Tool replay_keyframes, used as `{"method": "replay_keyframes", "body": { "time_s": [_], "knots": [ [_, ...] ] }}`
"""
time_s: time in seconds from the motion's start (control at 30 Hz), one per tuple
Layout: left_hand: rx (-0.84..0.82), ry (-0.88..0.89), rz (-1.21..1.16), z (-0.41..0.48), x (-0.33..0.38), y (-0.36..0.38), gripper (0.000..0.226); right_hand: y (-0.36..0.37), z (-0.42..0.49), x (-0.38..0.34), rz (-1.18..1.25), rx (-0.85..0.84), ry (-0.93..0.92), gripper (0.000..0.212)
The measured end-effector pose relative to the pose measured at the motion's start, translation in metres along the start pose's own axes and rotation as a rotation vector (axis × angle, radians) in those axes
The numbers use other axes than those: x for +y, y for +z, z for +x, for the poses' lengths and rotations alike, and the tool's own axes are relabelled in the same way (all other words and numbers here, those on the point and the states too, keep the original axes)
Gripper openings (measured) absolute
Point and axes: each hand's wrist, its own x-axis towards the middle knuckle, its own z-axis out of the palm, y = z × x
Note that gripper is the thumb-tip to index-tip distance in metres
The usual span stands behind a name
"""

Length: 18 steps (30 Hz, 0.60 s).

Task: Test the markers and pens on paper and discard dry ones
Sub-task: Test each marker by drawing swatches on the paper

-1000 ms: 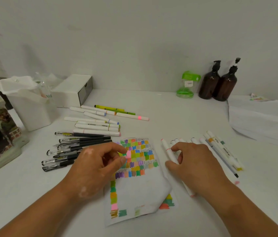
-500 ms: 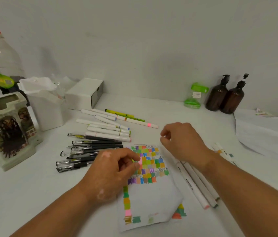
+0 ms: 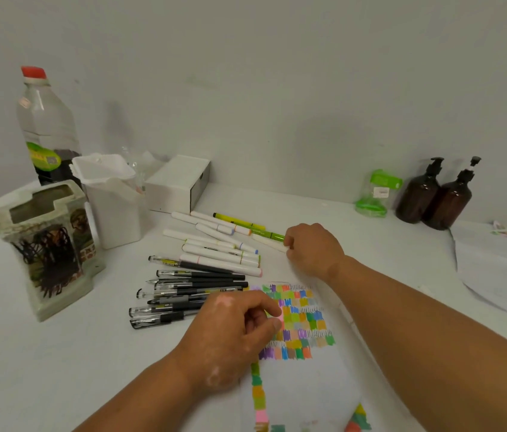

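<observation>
A test paper (image 3: pixel 305 372) covered with colour swatches lies in front of me. My left hand (image 3: pixel 236 335) rests on its left edge with the fingers curled; a pink bit shows between thumb and forefinger, and I cannot tell whether it is a cap or a swatch. My right hand (image 3: pixel 311 247) reaches beyond the paper, its fingers closed on the end of a white marker (image 3: pixel 269 241). Left of it lie several white markers (image 3: pixel 221 254) and a green highlighter (image 3: pixel 246 224). Several black pens (image 3: pixel 190 294) lie beside my left hand.
A white bin (image 3: pixel 112 201), a white box (image 3: pixel 180 182), a printed pen holder (image 3: pixel 46 244) and a plastic bottle (image 3: pixel 46 126) stand at the left. Two amber pump bottles (image 3: pixel 433 198) and a green container (image 3: pixel 377 194) stand at the back right, loose sheets (image 3: pixel 495 269) at the right.
My right hand left the markers at the paper's right, moved forward and to the left, and closed on a white marker beside the far group. My left hand stayed on the paper.
</observation>
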Motion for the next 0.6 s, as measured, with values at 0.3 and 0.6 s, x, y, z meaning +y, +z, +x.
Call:
{"method": "replay_keyframes", "body": {
  "time_s": [0.3,0.6],
  "knots": [
    [0.023,0.014,0.005,-0.003,0.004,0.001,0.009,-0.043,-0.074,0.011,0.738,-0.112,0.144,0.014],
    [-0.026,0.182,0.046,-0.011,0.022,0.008,0.02,-0.037,-0.182,-0.007,1.448,-0.103,0.084,0.013]
  ]
}}
